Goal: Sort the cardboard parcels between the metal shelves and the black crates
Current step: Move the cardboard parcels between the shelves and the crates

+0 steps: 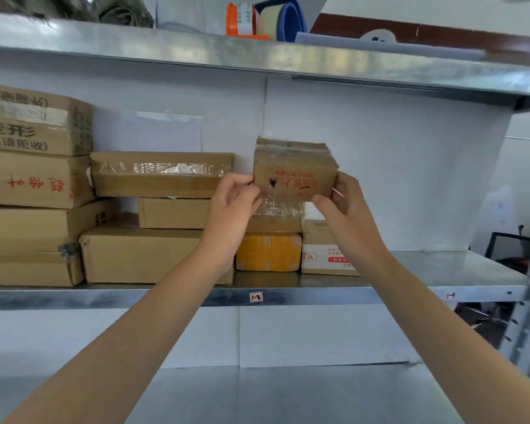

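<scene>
Stacked cardboard parcels (141, 255) on metal shelf (441, 269)

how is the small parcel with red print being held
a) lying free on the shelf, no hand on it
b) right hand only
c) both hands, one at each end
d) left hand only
C: the left hand pinches the left end of the small parcel and the right hand pinches its right end.

A parcel storeroom: taped cardboard parcels (37, 179) stacked on a galvanised metal shelf (441, 267), a handwritten "1-3" tag (255, 297) on that shelf's front edge, and tape rolls (273, 24) on the board (196, 53) above it.
</scene>
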